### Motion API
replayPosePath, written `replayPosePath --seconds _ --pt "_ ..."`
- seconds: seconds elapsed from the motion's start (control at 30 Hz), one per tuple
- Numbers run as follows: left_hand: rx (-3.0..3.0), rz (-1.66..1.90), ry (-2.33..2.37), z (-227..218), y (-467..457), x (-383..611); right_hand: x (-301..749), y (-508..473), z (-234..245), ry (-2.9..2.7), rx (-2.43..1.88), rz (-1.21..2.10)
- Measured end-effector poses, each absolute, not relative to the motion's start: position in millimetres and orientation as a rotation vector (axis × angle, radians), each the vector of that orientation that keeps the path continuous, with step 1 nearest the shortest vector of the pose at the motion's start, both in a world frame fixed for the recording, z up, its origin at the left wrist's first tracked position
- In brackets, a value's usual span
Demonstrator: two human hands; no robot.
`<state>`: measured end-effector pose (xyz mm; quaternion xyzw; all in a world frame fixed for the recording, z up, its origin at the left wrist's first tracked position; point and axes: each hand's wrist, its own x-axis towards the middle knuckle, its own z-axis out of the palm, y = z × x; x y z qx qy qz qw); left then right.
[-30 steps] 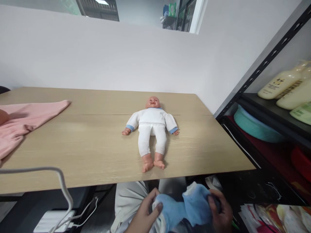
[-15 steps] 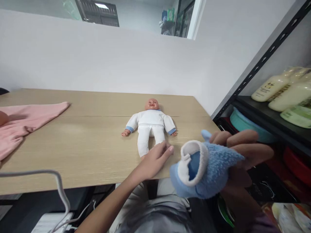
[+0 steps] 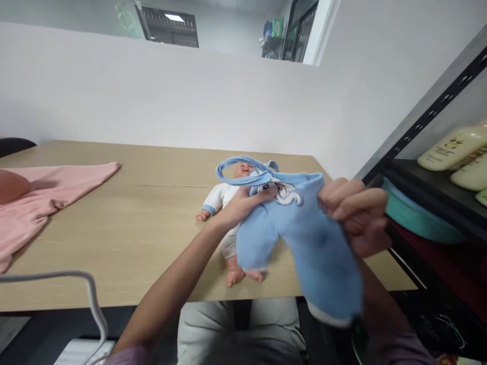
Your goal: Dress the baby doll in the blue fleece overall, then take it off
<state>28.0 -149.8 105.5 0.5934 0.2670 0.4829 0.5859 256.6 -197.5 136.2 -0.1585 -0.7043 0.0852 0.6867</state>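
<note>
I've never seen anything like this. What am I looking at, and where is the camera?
There's no machine here: these are a person's own bare hands, seen by a camera worn on their head, looking forward and down. The left hand and right hand hold up a small blue garment with two legs. Behind it, partly hidden, a doll in white lies on the wooden table. A pink cloth lies towards the left.
</note>
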Motion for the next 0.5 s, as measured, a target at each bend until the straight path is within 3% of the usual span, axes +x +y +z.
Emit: replayPosePath --seconds 0.1,0.3,0.4,0.5 --pt "1.668 1.250 0.661 125 -132 16 238 -168 138 -1.553 -0.377 0.108" --pt "1.783 1.438 0.735 147 -111 11 245 -148 164 -2.108 -0.545 -0.003" --pt "1.824 1.546 0.768 150 -107 8 235 -141 169 -2.010 -0.548 -0.179" --pt "1.841 1.565 0.805 151 -107 4 219 -129 168 -1.811 -0.548 -0.079"
